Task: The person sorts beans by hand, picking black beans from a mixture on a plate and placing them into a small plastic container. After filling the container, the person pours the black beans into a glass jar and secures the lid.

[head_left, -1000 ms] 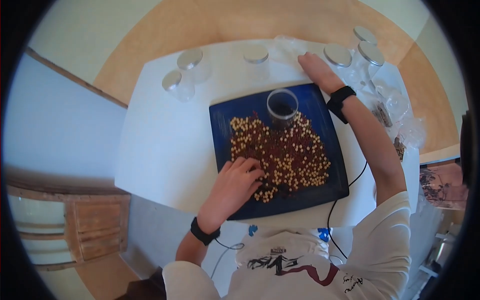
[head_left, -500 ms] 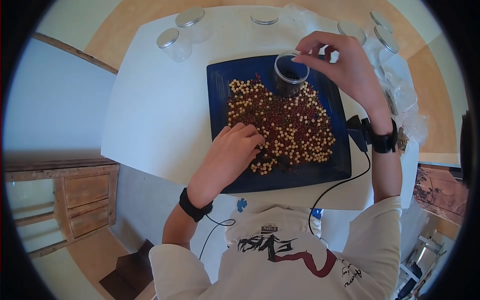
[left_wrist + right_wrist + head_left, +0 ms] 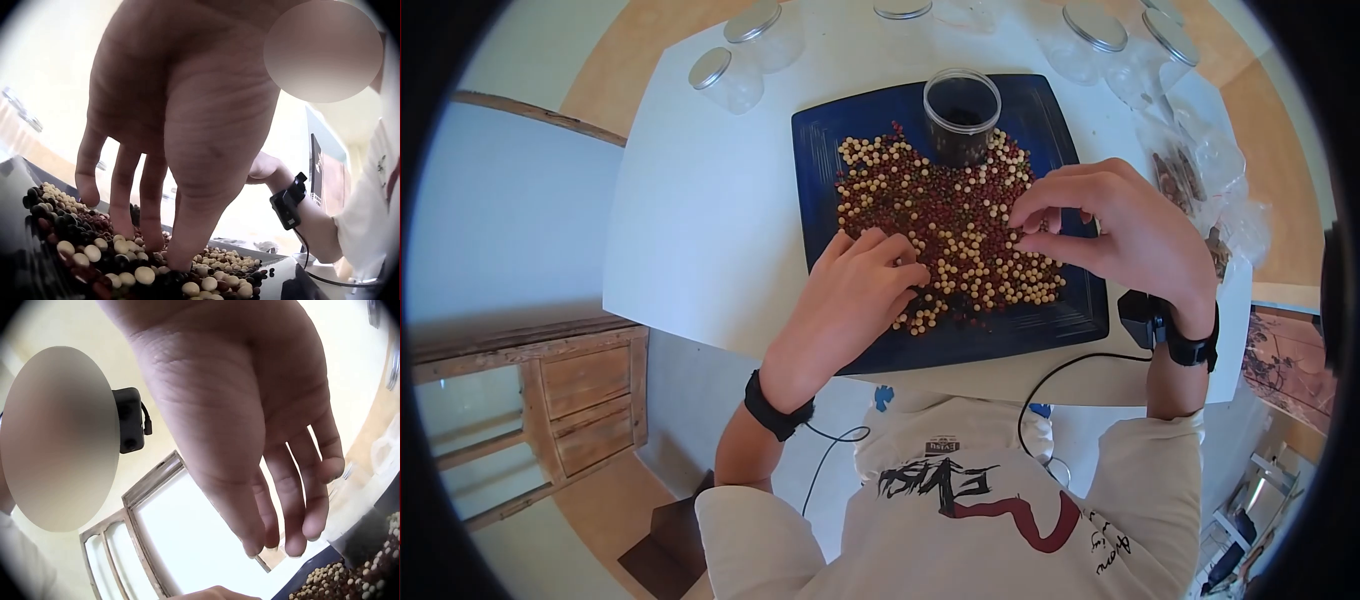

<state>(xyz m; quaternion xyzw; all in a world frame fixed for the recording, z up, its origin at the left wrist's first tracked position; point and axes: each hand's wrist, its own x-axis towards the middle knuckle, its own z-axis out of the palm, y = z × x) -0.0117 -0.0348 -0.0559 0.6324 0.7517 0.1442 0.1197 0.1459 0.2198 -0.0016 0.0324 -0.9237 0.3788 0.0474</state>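
A clear round jar (image 3: 962,115) with dark beans inside stands at the back of a square blue tray (image 3: 820,135). Mixed beans (image 3: 960,225), cream, red and black, are spread over the tray. The left hand (image 3: 850,300) is at the tray's near left, its bent fingers (image 3: 150,231) and thumb reaching down into the beans (image 3: 94,253); whether a bean lies between them is hidden. Above the right part of the beans hovers the right hand (image 3: 1125,225), thumb apart from its fingers. In the right wrist view, nothing shows between that hand's (image 3: 250,425) fingers.
Lidded clear jars stand along the table's back, at the left (image 3: 730,80) and right (image 3: 1090,45). Plastic bags (image 3: 1225,200) and packets (image 3: 1175,180) lie at the right. A black cable (image 3: 1050,375) crosses the near right table edge.
The right hand has come from the table behind the tray, past the jar's rim, to above the beans. The left hand stays at the beans on the left. The head view has shifted.
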